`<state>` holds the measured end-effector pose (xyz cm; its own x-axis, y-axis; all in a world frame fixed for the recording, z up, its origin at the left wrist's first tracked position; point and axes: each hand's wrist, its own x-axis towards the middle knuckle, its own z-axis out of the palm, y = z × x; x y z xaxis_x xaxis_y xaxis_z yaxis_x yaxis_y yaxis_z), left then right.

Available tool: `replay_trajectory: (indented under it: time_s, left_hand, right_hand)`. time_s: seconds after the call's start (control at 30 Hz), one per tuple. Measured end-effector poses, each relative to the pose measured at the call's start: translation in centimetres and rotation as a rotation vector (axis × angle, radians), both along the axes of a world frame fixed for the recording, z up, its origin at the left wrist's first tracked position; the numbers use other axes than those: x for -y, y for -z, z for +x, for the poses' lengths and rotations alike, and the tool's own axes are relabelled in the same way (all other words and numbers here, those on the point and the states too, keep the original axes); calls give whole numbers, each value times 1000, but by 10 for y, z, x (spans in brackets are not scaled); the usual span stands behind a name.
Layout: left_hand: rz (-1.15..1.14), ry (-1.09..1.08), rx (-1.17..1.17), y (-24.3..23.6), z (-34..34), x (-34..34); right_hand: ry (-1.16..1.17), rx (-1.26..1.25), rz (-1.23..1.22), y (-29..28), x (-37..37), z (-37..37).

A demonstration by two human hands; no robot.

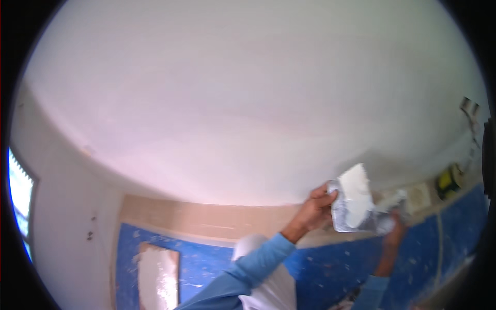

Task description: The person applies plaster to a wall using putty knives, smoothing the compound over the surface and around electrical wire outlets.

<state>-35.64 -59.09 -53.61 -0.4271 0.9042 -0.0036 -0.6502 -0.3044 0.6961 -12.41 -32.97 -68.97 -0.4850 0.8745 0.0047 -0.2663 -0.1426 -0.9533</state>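
Note:
In my left hand (318,206), at the centre right, is a metal blade (337,213) loaded with a thick slab of white paste (356,188), its fingers closed round the left edge. My right hand (393,232), lower and farther right, is blurred and closed on a second metal blade (385,223) with white smears, which touches or overlaps the first one. A large white, smooth wall surface (248,93) fills the upper view behind both tools.
A tan band (206,219) edges a blue, spattered surface (201,268) below, with a pale board (157,274). A yellow-and-black cylinder (448,181) and wires (471,116) are at the right. A window (20,196) is at the far left. A white-clothed shape (279,292) sits low centre.

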Motion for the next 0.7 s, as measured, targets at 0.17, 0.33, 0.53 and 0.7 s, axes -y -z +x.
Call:
replay_trajectory:
  time_s: [0.17,0.33,0.53,0.7]
  left_hand:
    - [120,-182,-90,-40,-4,37]
    - [-31,-446,-278,-93,9,54]
    - [-176,-737,-334,-131,52,99]
    - [-172,-948,-338,-151,93,149]
  right_hand:
    - [22,-60,440,-211,13,14]
    - [-186,-50,1068,-382,60,-21]
    - [-744,-534,1477,-425,87,-44]
    - [-754,-688,1219,-400,86,-65]
